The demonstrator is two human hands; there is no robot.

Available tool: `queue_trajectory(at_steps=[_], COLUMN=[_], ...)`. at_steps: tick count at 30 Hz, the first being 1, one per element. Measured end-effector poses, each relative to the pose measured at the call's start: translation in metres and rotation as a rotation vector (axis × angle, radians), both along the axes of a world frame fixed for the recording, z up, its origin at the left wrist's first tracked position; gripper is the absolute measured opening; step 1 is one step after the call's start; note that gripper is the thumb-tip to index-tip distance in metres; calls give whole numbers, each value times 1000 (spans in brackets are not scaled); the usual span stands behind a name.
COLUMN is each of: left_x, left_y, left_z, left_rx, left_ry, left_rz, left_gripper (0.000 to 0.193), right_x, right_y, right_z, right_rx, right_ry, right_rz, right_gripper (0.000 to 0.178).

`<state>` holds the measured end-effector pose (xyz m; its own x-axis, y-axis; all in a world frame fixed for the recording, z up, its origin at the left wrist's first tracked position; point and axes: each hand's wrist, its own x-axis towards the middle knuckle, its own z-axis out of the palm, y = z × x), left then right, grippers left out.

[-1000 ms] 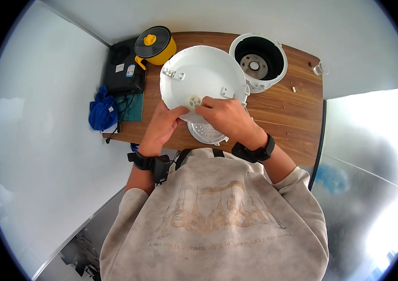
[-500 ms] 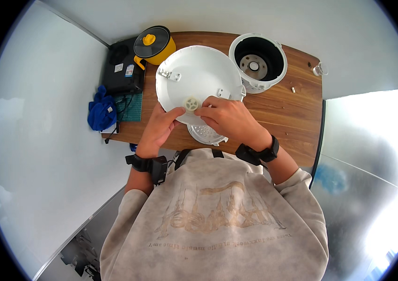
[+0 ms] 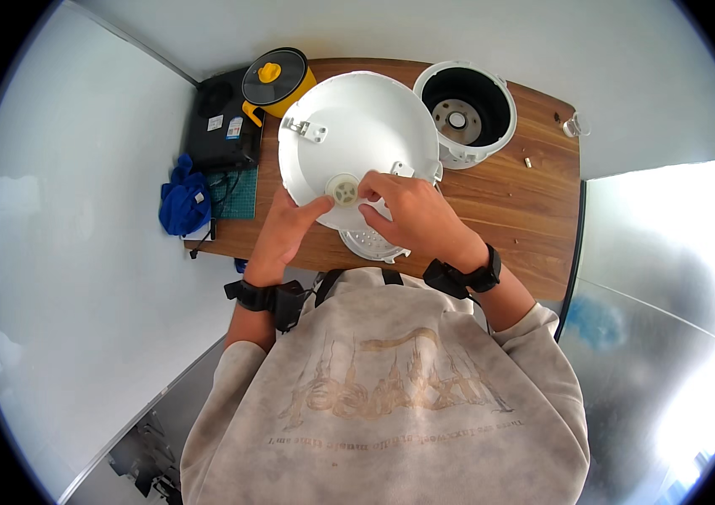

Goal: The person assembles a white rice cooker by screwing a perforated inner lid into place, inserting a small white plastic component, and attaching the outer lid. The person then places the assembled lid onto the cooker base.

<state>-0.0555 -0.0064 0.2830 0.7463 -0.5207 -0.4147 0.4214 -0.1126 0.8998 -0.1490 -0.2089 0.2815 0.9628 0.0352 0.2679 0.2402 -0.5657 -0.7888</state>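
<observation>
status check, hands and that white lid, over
Left hand and right hand both grip white cooker lid, underside up, fingers at its small round vent cap. Perforated plate lies beneath. Nothing blocking.

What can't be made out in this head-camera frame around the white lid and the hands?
- Perforated metal plate, head view: mostly hidden under the white lid and right hand.
- Small round part on the lid: too small to identify; left hand and right fingertips cover its edges.
- Small bits on the table: too small to tell.
- Black device: partly behind the yellow pot.
</observation>
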Motion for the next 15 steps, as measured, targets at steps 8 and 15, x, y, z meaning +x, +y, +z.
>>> queue_trajectory(at_steps=[8, 15], left_x=[-1, -5], left_y=[-3, -3], left_z=[3, 4], left_rx=[86, 145], left_ry=[-237, -363], left_rz=[-83, -166], left_gripper=[65, 75], right_x=[8, 3], right_y=[2, -1], right_z=[3, -1], right_rx=[31, -56], right_ry=[-50, -58], right_rz=[-104, -58], right_gripper=[10, 10])
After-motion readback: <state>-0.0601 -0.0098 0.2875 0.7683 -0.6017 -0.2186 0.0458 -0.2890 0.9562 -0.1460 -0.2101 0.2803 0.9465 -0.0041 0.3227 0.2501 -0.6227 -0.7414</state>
